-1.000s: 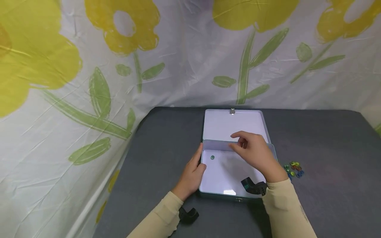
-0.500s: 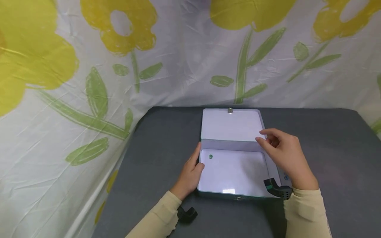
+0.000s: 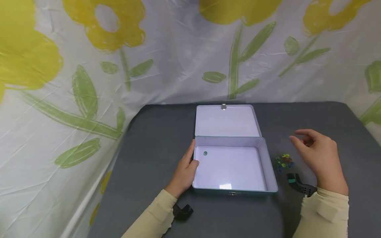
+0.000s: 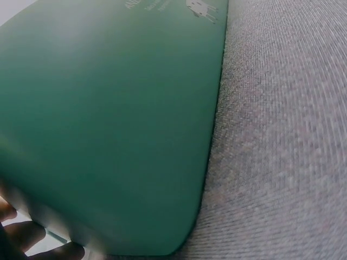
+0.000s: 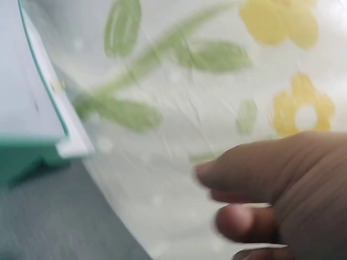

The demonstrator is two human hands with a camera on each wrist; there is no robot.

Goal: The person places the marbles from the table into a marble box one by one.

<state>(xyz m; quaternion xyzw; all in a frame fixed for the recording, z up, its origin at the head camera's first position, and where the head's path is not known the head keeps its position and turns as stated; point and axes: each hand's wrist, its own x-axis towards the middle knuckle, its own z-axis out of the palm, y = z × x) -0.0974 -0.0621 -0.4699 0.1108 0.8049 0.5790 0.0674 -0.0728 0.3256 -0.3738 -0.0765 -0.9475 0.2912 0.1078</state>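
A green metal box (image 3: 238,191) with a white inside stands on the table, its hinged lid (image 3: 226,120) laid back. My left hand (image 3: 183,172) grips the box's left wall, thumb at the rim and fingers along the outside. The left wrist view is filled mostly by the box's green side (image 4: 119,130), with fingertips (image 4: 59,252) at the lower left. One small round green piece (image 3: 205,153) lies inside at the back left. My right hand (image 3: 319,158) is raised right of the box, fingers loosely bent, thumb and forefinger apart, holding nothing.
Several small pieces (image 3: 284,162) in green, yellow, brown and blue lie in a cluster between the box and my right hand. The dark grey table (image 3: 160,138) ends at a flower-printed curtain (image 3: 184,66). A black wrist mount (image 3: 300,185) juts from the right sleeve.
My right hand has moved right, from over the box to beyond the coloured cluster, which shows again. The left hand keeps its grip on the box. The view has shifted slightly.
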